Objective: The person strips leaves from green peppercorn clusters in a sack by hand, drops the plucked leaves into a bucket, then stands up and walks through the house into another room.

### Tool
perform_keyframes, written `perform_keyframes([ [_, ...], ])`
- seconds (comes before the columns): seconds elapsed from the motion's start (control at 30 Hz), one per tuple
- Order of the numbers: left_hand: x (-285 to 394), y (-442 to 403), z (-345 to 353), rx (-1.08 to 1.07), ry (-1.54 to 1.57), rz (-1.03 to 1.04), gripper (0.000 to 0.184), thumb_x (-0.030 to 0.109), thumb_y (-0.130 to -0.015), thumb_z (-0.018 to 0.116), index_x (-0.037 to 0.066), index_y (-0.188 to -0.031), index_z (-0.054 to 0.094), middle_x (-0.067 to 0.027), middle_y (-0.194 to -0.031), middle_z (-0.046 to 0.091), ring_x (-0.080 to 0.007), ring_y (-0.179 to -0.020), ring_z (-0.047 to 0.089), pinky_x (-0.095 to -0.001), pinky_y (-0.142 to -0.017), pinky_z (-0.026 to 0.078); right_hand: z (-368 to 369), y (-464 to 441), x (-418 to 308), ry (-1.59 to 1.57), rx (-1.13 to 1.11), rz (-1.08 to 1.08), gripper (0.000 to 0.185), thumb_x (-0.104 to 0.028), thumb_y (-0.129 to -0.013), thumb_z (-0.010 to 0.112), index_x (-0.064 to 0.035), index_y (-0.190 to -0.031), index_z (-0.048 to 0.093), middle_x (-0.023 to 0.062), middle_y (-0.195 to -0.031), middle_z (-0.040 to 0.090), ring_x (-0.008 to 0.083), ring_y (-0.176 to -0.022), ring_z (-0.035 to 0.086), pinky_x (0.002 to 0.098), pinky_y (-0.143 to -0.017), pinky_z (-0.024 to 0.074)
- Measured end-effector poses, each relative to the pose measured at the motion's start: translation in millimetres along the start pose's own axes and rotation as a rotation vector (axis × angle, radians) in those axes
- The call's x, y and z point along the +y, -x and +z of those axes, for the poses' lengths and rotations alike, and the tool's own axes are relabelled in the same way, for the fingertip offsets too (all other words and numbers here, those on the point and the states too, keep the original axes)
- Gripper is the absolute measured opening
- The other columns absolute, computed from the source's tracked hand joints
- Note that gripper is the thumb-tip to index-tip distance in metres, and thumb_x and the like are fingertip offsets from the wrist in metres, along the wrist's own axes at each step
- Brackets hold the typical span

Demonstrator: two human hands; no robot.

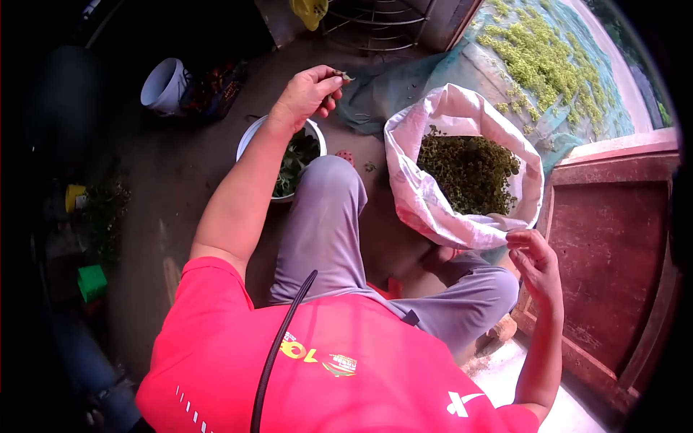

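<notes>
My left hand (310, 94) is raised above a white bucket (244, 142) of green leaves (297, 155), its fingers pinched on a small plant piece (344, 75). My right hand (535, 261) has bent fingers slightly apart, and their tips are beside or touching the near right rim of a white sack (462, 229). Inside the wide-open sack lies a heap of small dark green plant heads (469, 169). Between bucket and sack is my bent left knee (332, 180); my right leg (462, 292) is folded near the sack.
A red-brown wooden door panel (606, 267) stands at the right. Beyond the sack, pale green plant matter (541, 61) is spread on a net (375, 90). Another white bucket (164, 85) stands at the upper left, and a green container (92, 283) at the far left.
</notes>
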State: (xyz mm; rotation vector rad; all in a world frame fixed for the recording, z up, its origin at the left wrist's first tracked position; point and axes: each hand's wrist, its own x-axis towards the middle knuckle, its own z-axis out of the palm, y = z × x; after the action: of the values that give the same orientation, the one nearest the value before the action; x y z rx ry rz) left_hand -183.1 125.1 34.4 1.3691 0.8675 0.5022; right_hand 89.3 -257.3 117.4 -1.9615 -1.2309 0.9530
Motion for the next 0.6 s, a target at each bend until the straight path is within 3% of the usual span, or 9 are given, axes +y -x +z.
perform_keyframes([
  [0.07, -41, 7, -57, 0.162, -0.555, -0.140, 0.061, 0.023, -0.084, 0.066, 0.010, -0.137, 0.040, -0.0130, -0.093, 0.061, -0.0166, -0.066, 0.061, -0.0301, -0.051, 0.056, 10, 26, 16, -0.057, -0.029, 0.206, 0.017, -0.005, -0.087, 0.062, 0.0019, -0.102, 0.060, 0.0032, -0.091, 0.063, 0.0104, -0.084, 0.059, 0.0247, -0.077, 0.0472],
  [0.1, -50, 15, -79, 0.091, -0.791, -0.422, 0.069, 0.026, -0.080, 0.069, 0.012, -0.140, 0.037, -0.0166, -0.102, 0.061, -0.0228, -0.073, 0.064, -0.0354, -0.049, 0.057, 13, 35, 28, -0.038, -0.015, 0.222, 0.018, -0.005, -0.087, 0.062, 0.0016, -0.103, 0.060, 0.0041, -0.091, 0.062, 0.0108, -0.082, 0.058, 0.0245, -0.076, 0.0473],
  [0.13, -57, 32, -87, 0.032, -0.931, -0.455, 0.068, 0.025, -0.078, 0.070, 0.012, -0.138, 0.039, -0.0177, -0.109, 0.061, -0.0266, -0.083, 0.065, -0.0385, -0.064, 0.058, 16, 42, 32, 0.076, 0.004, 0.206, 0.017, -0.003, -0.085, 0.062, -0.0005, -0.102, 0.061, 0.0057, -0.092, 0.063, 0.0127, -0.081, 0.060, 0.0246, -0.075, 0.0473],
  [0.2, -115, 44, -107, 0.066, -1.168, -0.010, 0.059, 0.023, -0.079, 0.068, 0.011, -0.133, 0.046, -0.0177, -0.111, 0.062, -0.0282, -0.094, 0.063, -0.0371, -0.083, 0.053, 18, 52, 31, 0.250, 0.032, 0.228, 0.019, -0.001, -0.082, 0.061, -0.0026, -0.101, 0.061, 0.0088, -0.097, 0.062, 0.0195, -0.086, 0.062, 0.0288, -0.077, 0.0478],
  [0.27, -84, 73, -57, 0.091, -1.049, 0.115, 0.044, 0.022, -0.081, 0.066, 0.007, -0.121, 0.056, -0.0169, -0.107, 0.063, -0.0285, -0.101, 0.060, -0.0352, -0.092, 0.045, 23, 59, 37, 0.339, 0.087, 0.152, 0.019, -0.001, -0.081, 0.061, -0.0033, -0.100, 0.062, 0.0097, -0.100, 0.062, 0.0233, -0.091, 0.061, 0.0318, -0.080, 0.0466],
  [0.33, -82, 78, -25, -0.096, -0.588, 0.312, 0.033, 0.020, -0.083, 0.064, 0.003, -0.111, 0.061, -0.0142, -0.111, 0.061, -0.0289, -0.104, 0.059, -0.0366, -0.091, 0.045, 30, 60, 44, 0.417, 0.153, 0.083, 0.020, -0.001, -0.080, 0.061, -0.0041, -0.099, 0.062, 0.0106, -0.103, 0.061, 0.0272, -0.096, 0.059, 0.0349, -0.084, 0.0453],
  [0.4, -64, 86, -2, -0.063, -0.568, 0.370, 0.025, 0.020, -0.082, 0.064, 0.004, -0.101, 0.065, -0.0110, -0.108, 0.063, -0.0304, -0.105, 0.057, -0.0386, -0.093, 0.043, 36, 57, 52, 0.490, 0.156, 0.075, 0.018, -0.005, -0.081, 0.061, -0.0056, -0.099, 0.062, 0.0104, -0.106, 0.060, 0.0304, -0.103, 0.055, 0.0386, -0.090, 0.0410],
  [0.53, -43, 98, 30, -0.409, -1.014, 0.733, 0.028, 0.024, -0.071, 0.071, 0.011, -0.096, 0.067, -0.0061, -0.109, 0.063, -0.0275, -0.108, 0.056, -0.0425, -0.093, 0.041, 58, 45, 79, 0.532, 0.215, 0.054, 0.009, -0.007, -0.080, 0.058, -0.0051, -0.087, 0.063, 0.0091, -0.097, 0.062, 0.0298, -0.092, 0.056, 0.0379, -0.084, 0.0409],
  [0.6, -44, 83, 28, -0.485, -0.948, 0.747, 0.032, 0.030, -0.070, 0.071, 0.011, -0.096, 0.066, -0.0067, -0.110, 0.062, -0.0299, -0.109, 0.056, -0.0445, -0.091, 0.042, 58, 35, 84, 0.529, 0.228, 0.138, 0.007, -0.007, -0.078, 0.057, -0.0052, -0.082, 0.062, 0.0094, -0.092, 0.062, 0.0290, -0.088, 0.057, 0.0378, -0.080, 0.0409],
])
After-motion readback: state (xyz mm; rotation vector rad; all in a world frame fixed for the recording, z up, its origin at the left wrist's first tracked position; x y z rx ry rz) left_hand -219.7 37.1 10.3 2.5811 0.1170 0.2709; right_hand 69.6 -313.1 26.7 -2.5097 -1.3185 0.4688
